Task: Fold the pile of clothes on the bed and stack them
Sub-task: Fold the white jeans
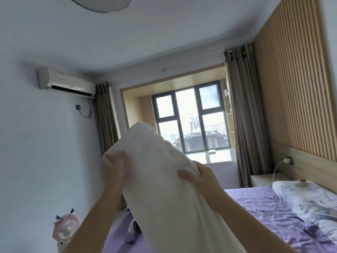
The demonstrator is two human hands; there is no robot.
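Cloth fills the middle of the view: a white garment (156,179), folded long, is held up in the air above the near end of the bed (259,212), its top end tilted toward eleven o'clock. The left hand (114,168) grips its edge at nine o'clock, thumb laid on the front of the fabric and the other fingers hidden behind it. The right hand (197,175) holds the opposite edge at three o'clock, thumb pressed onto the front and fingers curled round the back. Both forearms rise from six o'clock.

Below the garment, at six o'clock, a crumpled purple piece (132,230) lies on the purple sheet. At eight o'clock a pink plush toy (65,229) with small antlers sits against the wall. At four o'clock a floral pillow (306,198) rests on the bed, with a white cable (274,179) running up to a charger (286,160) in the headboard panel.

Farther off, at twelve o'clock, a dark-framed window (191,121) shows buildings, flanked by brown curtains (242,125). An air conditioner (67,84) hangs on the wall at ten o'clock.
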